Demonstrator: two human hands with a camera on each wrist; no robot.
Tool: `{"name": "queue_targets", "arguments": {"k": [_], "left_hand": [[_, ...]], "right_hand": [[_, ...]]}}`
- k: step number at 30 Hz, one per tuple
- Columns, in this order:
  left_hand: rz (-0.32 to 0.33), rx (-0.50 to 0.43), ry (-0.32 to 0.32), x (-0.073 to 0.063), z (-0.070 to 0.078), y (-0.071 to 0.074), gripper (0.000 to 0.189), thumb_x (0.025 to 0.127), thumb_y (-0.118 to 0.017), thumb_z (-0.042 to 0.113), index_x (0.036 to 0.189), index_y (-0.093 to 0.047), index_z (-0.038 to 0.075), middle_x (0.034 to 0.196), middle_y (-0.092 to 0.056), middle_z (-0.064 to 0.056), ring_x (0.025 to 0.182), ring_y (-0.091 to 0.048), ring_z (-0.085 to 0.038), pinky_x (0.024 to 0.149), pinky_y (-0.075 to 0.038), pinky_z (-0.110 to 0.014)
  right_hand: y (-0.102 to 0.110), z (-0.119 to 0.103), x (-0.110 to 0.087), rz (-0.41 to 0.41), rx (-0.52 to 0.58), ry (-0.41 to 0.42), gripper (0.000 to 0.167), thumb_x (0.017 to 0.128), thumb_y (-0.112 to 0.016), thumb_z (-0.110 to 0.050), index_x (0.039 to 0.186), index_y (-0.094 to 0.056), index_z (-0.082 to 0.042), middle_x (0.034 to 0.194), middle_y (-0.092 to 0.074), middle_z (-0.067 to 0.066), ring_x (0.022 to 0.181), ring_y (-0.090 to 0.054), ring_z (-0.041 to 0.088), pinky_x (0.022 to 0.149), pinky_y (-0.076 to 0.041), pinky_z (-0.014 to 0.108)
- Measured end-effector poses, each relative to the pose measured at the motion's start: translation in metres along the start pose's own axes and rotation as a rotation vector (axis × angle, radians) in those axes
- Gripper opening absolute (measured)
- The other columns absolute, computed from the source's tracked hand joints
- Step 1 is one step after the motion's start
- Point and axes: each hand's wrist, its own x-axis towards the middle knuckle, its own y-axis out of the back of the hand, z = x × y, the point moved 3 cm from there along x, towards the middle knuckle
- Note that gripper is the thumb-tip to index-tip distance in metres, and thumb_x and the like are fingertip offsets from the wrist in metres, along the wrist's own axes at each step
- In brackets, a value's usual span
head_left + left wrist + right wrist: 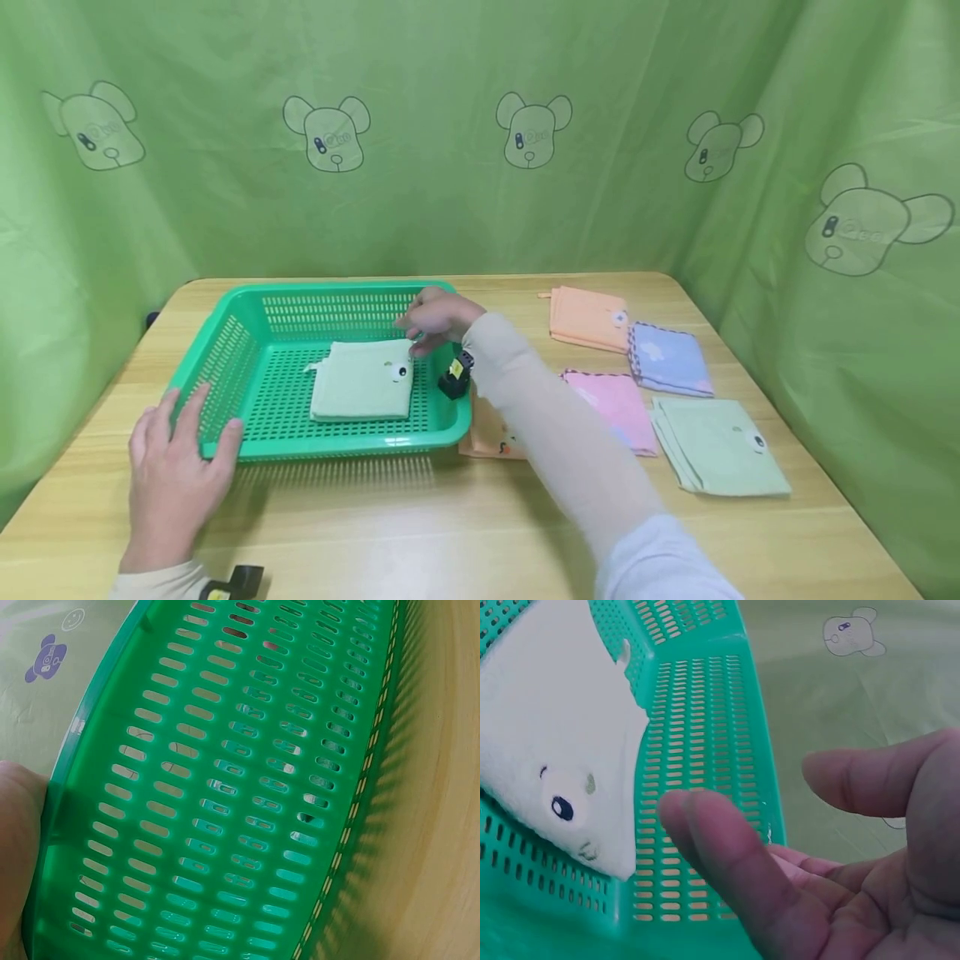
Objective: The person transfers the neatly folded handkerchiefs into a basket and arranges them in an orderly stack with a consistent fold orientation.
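A pale green folded towel (360,383) with an embroidered eye lies flat inside the green plastic basket (300,448). Over the basket's right side is my right hand (438,318), beside the towel's far right corner. In the right wrist view, this hand (832,892) has its thumb and fingers apart with nothing between them, and the towel (562,742) lies beyond the fingertips. My left hand (176,467) rests at the basket's near left corner, fingers spread and touching the rim. Only a bit of the left hand (19,847) shows in the left wrist view.
To the right of the basket on the wooden table (337,525) lie folded towels: orange (588,318), blue-purple (669,358), pink (615,408) and pale green (720,450). Another orange towel (487,429) is partly hidden by the right arm and basket. A green curtain (435,217) encloses the table.
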Motion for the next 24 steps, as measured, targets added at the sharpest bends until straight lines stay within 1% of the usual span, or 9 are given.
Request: {"name": "queue_targets", "arguments": {"k": [3, 6, 8, 13, 17, 21, 24], "left_hand": [[0.006, -0.004, -0.010, 0.000, 0.000, 0.000, 0.060, 0.098, -0.048, 0.035, 0.148, -0.034, 0.003, 0.150, -0.022, -0.034, 0.138, -0.010, -0.054, 0.109, -0.005, -0.068], [0.014, -0.009, -0.017, 0.000, 0.000, 0.000, 0.060, 0.098, -0.048, 0.034, 0.147, -0.034, 0.003, 0.150, -0.022, -0.035, 0.138, -0.010, -0.054, 0.110, -0.004, -0.066], [0.017, -0.011, -0.019, 0.000, 0.000, -0.001, 0.060, 0.098, -0.048, 0.034, 0.147, -0.034, 0.003, 0.149, -0.023, -0.035, 0.138, -0.011, -0.054, 0.110, -0.004, -0.066], [0.015, -0.010, -0.006, 0.000, -0.001, 0.000, 0.060, 0.098, -0.049, 0.035, 0.148, -0.034, 0.004, 0.150, -0.022, -0.034, 0.138, -0.010, -0.054, 0.108, -0.006, -0.069], [0.008, -0.004, 0.002, -0.001, -0.002, -0.001, 0.060, 0.098, -0.048, 0.035, 0.147, -0.034, 0.004, 0.150, -0.022, -0.033, 0.138, -0.010, -0.054, 0.107, -0.008, -0.070], [0.006, 0.001, 0.002, 0.000, -0.002, -0.001, 0.061, 0.098, -0.049, 0.036, 0.147, -0.035, 0.003, 0.150, -0.022, -0.034, 0.138, -0.011, -0.054, 0.107, -0.009, -0.070], [0.006, 0.002, 0.005, 0.000, -0.002, -0.002, 0.061, 0.098, -0.049, 0.036, 0.147, -0.035, 0.003, 0.150, -0.022, -0.034, 0.137, -0.011, -0.054, 0.107, -0.009, -0.070]], "right_hand": [[0.006, 0.001, -0.002, -0.010, 0.015, 0.024, 0.036, 0.099, -0.055, -0.012, 0.128, -0.044, 0.007, 0.131, -0.049, 0.029, 0.090, -0.066, 0.035, 0.080, -0.057, 0.038], [0.013, 0.002, -0.005, -0.007, 0.025, 0.048, 0.040, 0.100, -0.053, -0.013, 0.133, -0.042, 0.006, 0.131, -0.050, 0.030, 0.101, -0.063, 0.039, 0.080, -0.057, 0.037], [0.018, 0.003, -0.006, 0.004, 0.033, 0.063, 0.040, 0.100, -0.053, -0.013, 0.134, -0.042, 0.005, 0.131, -0.051, 0.029, 0.103, -0.063, 0.039, 0.078, -0.057, 0.036], [0.032, 0.004, -0.010, 0.023, 0.062, 0.093, 0.036, 0.100, -0.052, -0.011, 0.132, -0.044, 0.003, 0.132, -0.051, 0.028, 0.101, -0.064, 0.036, 0.080, -0.057, 0.037], [0.041, 0.005, -0.013, 0.040, 0.111, 0.090, 0.039, 0.100, -0.052, -0.010, 0.135, -0.042, 0.003, 0.133, -0.050, 0.028, 0.104, -0.063, 0.038, 0.084, -0.056, 0.038], [0.049, 0.008, -0.016, 0.057, 0.146, 0.091, 0.040, 0.099, -0.054, -0.010, 0.135, -0.040, 0.001, 0.133, -0.050, 0.027, 0.107, -0.061, 0.040, 0.082, -0.056, 0.036], [0.056, 0.011, -0.018, 0.074, 0.155, 0.100, 0.040, 0.099, -0.055, -0.009, 0.135, -0.042, 0.001, 0.132, -0.051, 0.027, 0.101, -0.064, 0.037, 0.079, -0.057, 0.034]]}}
